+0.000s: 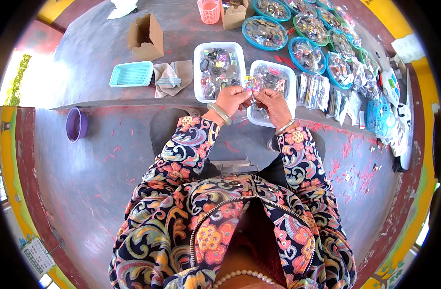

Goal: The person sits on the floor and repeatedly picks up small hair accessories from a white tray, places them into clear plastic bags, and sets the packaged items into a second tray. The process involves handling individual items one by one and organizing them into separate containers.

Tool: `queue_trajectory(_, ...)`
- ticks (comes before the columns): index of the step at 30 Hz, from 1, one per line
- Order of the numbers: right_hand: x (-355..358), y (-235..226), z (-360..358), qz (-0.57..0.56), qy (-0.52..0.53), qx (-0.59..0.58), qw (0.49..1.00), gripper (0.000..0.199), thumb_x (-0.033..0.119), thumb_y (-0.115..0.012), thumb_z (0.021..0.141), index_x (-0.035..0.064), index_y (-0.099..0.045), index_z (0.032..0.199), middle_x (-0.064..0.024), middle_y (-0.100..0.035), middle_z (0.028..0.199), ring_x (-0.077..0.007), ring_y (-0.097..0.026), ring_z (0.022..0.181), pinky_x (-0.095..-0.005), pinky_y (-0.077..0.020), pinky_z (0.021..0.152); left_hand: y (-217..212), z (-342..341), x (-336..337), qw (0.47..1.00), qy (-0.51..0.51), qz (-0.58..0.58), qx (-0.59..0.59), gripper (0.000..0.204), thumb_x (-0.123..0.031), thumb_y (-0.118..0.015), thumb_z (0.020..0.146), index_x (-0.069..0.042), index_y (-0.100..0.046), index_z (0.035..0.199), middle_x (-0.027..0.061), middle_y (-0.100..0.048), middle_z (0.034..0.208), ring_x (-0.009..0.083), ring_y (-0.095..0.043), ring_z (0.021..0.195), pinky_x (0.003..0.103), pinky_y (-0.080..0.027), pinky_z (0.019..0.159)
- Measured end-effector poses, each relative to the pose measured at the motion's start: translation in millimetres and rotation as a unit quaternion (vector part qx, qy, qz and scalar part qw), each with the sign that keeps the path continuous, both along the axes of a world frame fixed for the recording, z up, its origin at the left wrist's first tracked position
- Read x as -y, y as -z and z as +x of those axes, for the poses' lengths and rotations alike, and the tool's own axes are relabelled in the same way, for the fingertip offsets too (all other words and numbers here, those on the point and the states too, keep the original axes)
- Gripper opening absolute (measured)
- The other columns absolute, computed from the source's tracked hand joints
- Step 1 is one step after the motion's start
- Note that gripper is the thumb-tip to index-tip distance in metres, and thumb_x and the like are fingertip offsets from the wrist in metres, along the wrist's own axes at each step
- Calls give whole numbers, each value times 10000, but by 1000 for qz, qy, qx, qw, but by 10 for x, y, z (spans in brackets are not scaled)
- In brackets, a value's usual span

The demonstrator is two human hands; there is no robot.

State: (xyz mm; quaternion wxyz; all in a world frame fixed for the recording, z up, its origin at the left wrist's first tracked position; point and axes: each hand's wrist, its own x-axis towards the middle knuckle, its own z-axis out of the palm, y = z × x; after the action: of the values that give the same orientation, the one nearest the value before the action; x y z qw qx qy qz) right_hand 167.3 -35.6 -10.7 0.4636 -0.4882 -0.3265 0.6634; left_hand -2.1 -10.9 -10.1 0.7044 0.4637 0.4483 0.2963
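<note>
Between both hands [256, 100], small colourful ring [251, 83], upright.

Glossy white plastic trays [197, 72], matt cardboard box [147, 36]

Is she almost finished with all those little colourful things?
Not nearly, it seems. Looks done: clear packets lie filled beside the trays. In hand: the left hand and right hand pinch one small colourful piece together. Left: two white trays and the round blue dishes hold heaps of pieces.
</note>
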Motion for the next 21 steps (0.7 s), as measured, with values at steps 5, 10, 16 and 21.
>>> queue_trajectory(5, 10, 33, 31, -19, 22, -22, 999, 118, 165, -643, 776, 59, -589, 779, 24, -544, 657, -57, -476, 582, -177, -371, 563, -27, -36, 37, 995, 33, 69, -67, 238, -250, -573, 815, -21, -620, 774, 41, -623, 679, 89, -574, 597, 224, -428, 502)
queue_trajectory(10, 1, 204, 132, -22, 25, 26, 999, 118, 180, -608, 800, 64, -599, 816, 23, -569, 699, -54, -492, 608, -179, -365, 554, 202, -46, 82, 940, 107, 210, -248, 359, -324, -540, 819, 19, -597, 728, 137, -608, 638, 225, -593, 567, 331, -458, 546)
queue_trajectory(16, -61, 350, 195, -75, 53, 120, 988, 112, 182, -590, 802, 74, -592, 832, 25, -574, 702, -58, -519, 622, -176, -370, 534, 113, 57, 524, 846, 301, 310, -313, 317, -293, -483, 813, -10, -613, 756, 202, -596, 742, 375, -569, 723, 432, -443, 673)
queue_trajectory(21, -273, 475, 64, -81, 22, 143, 986, 109, 185, -587, 800, 82, -594, 835, 28, -573, 703, -56, -517, 619, -181, -371, 511, -10, 93, 644, 796, 414, 294, -330, 304, -279, -497, 811, -3, -615, 772, 196, -601, 746, 374, -572, 743, 441, -444, 694)
